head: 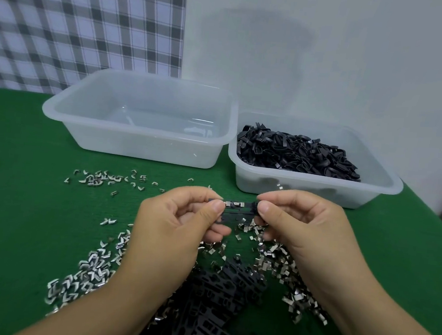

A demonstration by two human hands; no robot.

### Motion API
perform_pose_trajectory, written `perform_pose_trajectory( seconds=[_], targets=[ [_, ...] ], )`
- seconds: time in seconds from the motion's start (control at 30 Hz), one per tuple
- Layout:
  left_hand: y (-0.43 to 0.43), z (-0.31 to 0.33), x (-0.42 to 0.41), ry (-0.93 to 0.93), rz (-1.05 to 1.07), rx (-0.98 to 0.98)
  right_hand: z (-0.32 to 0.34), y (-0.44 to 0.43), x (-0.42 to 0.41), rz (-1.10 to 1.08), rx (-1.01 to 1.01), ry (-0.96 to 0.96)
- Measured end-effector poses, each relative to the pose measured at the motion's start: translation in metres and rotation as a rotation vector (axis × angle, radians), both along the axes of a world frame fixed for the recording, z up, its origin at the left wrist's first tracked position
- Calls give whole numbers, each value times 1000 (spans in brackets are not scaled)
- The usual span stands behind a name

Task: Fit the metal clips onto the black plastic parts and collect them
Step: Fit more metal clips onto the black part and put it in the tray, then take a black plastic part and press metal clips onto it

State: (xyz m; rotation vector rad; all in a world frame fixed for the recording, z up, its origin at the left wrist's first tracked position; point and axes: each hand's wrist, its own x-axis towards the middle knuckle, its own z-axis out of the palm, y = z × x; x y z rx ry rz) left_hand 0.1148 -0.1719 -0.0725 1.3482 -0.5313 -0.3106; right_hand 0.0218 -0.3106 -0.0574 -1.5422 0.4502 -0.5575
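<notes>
Green felt table (8, 201). Centre: pinching one black plastic part (237, 213) by its ends with left hand (179, 225) and right hand (300, 226), metal clip (234, 204) seated on top. At 11 o'clock, clear tub (146, 150), seemingly nothing collected; at 6, heaps of loose clips (88, 270) and unfitted parts (218, 291) to go.

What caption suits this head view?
Left hand and right hand pinch a black plastic part bearing a metal clip above scattered clips.
</notes>
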Motion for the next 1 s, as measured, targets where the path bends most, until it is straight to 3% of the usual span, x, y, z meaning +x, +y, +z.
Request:
perform_pose_trajectory(
  seconds=[0.27, 0.73, 0.87, 1.0],
  targets=[
    [0, -2, 0, -50, -13, -11, 1, 3, 2, 106, 61, 47],
    [-2, -5, 3, -56, 17, -17, 3, 8, 0, 78, -35, 35],
    [-1, -2, -1, -49, -53, -20, 19, 9, -6, -24, -238, 69],
    [3, 2, 0, 19, -27, -57, 59, 10, 13, -195, -492, -76]
  ],
)
